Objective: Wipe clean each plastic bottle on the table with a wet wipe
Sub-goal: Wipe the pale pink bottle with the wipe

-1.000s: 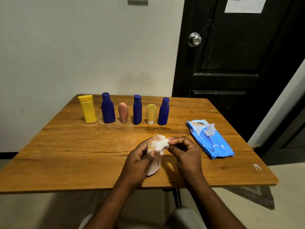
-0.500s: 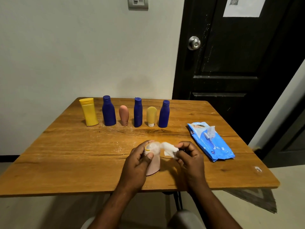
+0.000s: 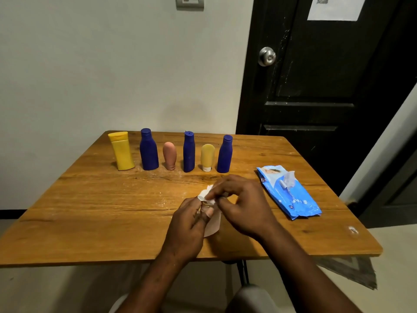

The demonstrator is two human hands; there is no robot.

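Presently, from the head view: the left hand (image 3: 189, 224) is clenched round a pale bottle (image 3: 213, 224), fingers curled about its upper part. The bottle stands near the front edge of the wooden table (image 3: 90, 211), a little right of centre. The right hand (image 3: 239, 204) is bent over the bottle's top, its fingertips (image 3: 216, 193) pinching a white wet wipe (image 3: 206, 195) against the cap area. The cap itself is hidden by the wipe and fingers.

Far side of the table, one row, left to right, all upright and apart:
- yellow bottle (image 3: 121, 151)
- wide blue bottle (image 3: 149, 150)
- pink tube (image 3: 169, 155)
- slim blue bottle (image 3: 189, 152)
- yellow tube (image 3: 207, 157)
- third blue bottle (image 3: 225, 154)

A blue wipes pack (image 3: 291, 195) lies flat toward the table's right edge, its flap raised.

Behind the table is a pale wall carrying a switch plate (image 3: 190, 2). To the right is a black door (image 3: 327, 86) with a round metal knob (image 3: 267, 56) and a paper sheet (image 3: 334, 7) fixed near its top.
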